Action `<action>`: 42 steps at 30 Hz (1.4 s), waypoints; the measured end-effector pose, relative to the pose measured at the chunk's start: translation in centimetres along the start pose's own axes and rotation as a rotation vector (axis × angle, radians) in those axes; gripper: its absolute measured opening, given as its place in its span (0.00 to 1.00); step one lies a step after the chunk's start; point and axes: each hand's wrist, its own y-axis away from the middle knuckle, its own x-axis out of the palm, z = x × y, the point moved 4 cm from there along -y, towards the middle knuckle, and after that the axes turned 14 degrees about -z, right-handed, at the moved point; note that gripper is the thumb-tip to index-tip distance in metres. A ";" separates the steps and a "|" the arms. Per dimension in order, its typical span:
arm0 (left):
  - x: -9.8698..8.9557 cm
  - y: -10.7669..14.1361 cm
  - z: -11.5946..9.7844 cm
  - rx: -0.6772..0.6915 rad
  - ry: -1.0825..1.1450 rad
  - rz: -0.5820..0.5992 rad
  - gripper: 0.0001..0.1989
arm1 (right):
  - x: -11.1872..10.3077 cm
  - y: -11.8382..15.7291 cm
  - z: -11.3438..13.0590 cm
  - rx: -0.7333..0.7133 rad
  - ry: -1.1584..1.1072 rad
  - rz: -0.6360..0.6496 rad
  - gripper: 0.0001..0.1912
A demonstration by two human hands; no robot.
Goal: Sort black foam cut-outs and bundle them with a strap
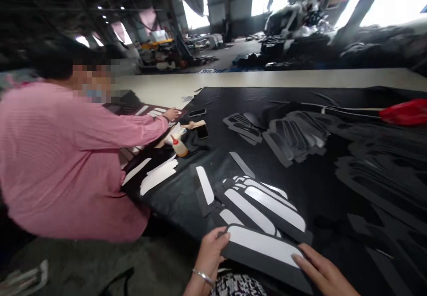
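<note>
Between my two hands is a flat black piece with a white strip on it [263, 245], raised at the near edge of the table. My left hand [213, 248], with a bracelet at its wrist, pinches the left end, thumb on top. At the right end my right hand [316, 267] grips it, its thumb lying over the white strip. Just beyond lies an overlapping pile of similar black pieces with white strips [251, 209]. A single white strip [204, 184] rests on a black piece left of that pile.
At left a person in a pink top [66, 153] reaches over the black-covered table [230, 102]. Near them are white strips [158, 176], a glue bottle with a red tip [180, 147] and two phones [202, 131]. Stacks of dark pieces [296, 133] and a red bundle [405, 112] lie right.
</note>
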 end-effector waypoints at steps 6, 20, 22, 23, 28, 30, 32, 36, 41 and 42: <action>1.9 -0.8 -2.7 0.253 -0.179 -0.036 0.21 | 1.2 -2.4 1.6 -0.048 -0.094 -0.023 0.21; 9.6 -2.7 -7.7 1.476 -0.916 -0.263 0.20 | 0.9 -6.2 4.4 -0.326 0.444 -0.394 0.19; 11.7 -2.4 -6.6 1.584 -1.045 -0.184 0.22 | 1.2 -6.7 5.5 -0.391 0.540 -0.476 0.21; 12.6 -2.4 -6.1 1.608 -1.104 -0.147 0.24 | 1.7 -7.2 6.1 -0.432 0.557 -0.503 0.22; 14.8 -4.2 -4.6 1.578 -1.318 -0.041 0.31 | 5.8 -10.2 7.1 -0.617 0.570 -0.429 0.24; 14.7 -4.8 -4.4 1.583 -1.352 -0.051 0.32 | 7.1 -11.1 6.5 -0.647 0.574 -0.370 0.24; 14.5 -5.1 -4.2 1.599 -1.357 -0.050 0.32 | 7.8 -11.4 5.7 -0.672 0.563 -0.328 0.24; 14.3 -5.2 -3.7 1.650 -1.318 -0.064 0.32 | 7.8 -11.4 4.8 -0.681 0.539 -0.312 0.24; 14.5 -5.4 -3.8 1.668 -1.278 -0.053 0.29 | 7.7 -11.3 5.6 -0.628 0.561 -0.287 0.24; 14.5 -5.3 -4.2 1.662 -1.266 -0.021 0.28 | 7.6 -11.3 6.0 -0.605 0.570 -0.268 0.24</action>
